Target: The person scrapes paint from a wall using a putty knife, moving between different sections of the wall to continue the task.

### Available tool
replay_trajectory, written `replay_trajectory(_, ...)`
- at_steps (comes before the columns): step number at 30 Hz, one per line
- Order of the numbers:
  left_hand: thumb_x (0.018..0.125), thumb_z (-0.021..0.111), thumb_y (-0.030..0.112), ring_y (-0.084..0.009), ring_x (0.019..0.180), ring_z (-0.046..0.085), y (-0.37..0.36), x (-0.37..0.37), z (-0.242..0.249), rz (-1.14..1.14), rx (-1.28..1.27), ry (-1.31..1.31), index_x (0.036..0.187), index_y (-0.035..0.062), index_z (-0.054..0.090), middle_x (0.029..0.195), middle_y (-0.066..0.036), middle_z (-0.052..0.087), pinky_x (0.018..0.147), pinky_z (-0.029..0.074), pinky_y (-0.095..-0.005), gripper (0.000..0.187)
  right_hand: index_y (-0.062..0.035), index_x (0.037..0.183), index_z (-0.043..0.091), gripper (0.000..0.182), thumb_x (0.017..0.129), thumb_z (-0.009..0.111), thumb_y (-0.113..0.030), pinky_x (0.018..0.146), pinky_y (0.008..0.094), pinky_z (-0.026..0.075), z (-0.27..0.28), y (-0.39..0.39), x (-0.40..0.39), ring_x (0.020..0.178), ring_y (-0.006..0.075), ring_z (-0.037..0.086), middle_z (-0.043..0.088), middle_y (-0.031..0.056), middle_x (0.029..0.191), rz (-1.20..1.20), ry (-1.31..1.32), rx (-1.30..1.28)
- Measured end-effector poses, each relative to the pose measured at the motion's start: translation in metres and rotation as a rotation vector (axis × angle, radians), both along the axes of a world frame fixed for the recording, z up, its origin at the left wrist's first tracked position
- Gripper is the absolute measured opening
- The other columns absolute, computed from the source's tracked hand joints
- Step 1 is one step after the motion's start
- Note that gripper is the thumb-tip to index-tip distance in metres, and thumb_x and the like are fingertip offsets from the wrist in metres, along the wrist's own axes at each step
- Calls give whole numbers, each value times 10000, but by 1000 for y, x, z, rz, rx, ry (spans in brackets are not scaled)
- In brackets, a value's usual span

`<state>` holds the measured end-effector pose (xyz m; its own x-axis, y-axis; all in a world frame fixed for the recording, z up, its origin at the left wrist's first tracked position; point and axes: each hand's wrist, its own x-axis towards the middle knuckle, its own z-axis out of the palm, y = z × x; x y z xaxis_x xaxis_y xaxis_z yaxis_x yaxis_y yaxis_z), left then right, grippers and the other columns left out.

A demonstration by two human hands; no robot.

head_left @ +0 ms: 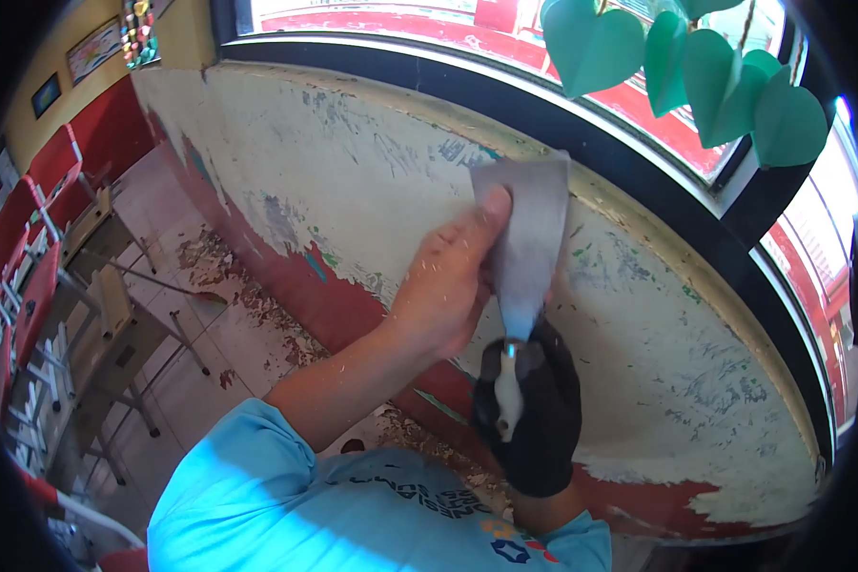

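A wide metal scraper (534, 229) with a pale handle is held up in front of the wall, its broad edge at the top. My right hand (534, 410), in a black glove, is wrapped round the handle. Bare, my left hand (458, 262) grips the blade from its left side, with the thumb on the blade's face and the other fingers partly hidden behind it. The wall (353, 181) behind has pale, scuffed paint with grey and green patches, and red paint (305, 281) shows along its lower part.
Paint flakes (210, 262) litter the tiled floor along the wall. Desks (114, 315) and red chairs (52, 181) stand at the left. Above the wall is a dark-framed window (429, 76). Green paper hearts (596, 48) hang at the upper right.
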<state>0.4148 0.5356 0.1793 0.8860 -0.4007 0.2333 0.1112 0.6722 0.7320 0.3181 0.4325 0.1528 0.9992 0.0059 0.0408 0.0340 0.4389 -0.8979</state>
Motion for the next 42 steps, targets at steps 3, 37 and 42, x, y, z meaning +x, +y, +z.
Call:
replay_trajectory(3,899,483,421,-157,644,610,11,1,0,-95,-31,87,974,25,548,788,-79,613,596,506,-302,409,-26,1206,409,391,909,468,-274,355,205,346,-1,21,-4,470,102,477,515,39,752,-111,15,-65)
replay_trajectory(37,904,529,316,-75,681,569,4,-9,-17,-69,75,9,1036,54,565,790,1,591,601,461,-225,295,-29,1130,437,318,925,443,-272,318,227,318,-1,33,-23,415,123,438,483,73,703,-149,152,190)
replay_trajectory(42,904,521,332,-97,630,569,-1,-6,-14,-64,-12,10,1006,47,554,783,-26,587,536,475,-254,304,-27,1125,448,312,926,442,-267,323,226,321,8,29,-19,413,119,442,490,79,703,-144,171,163)
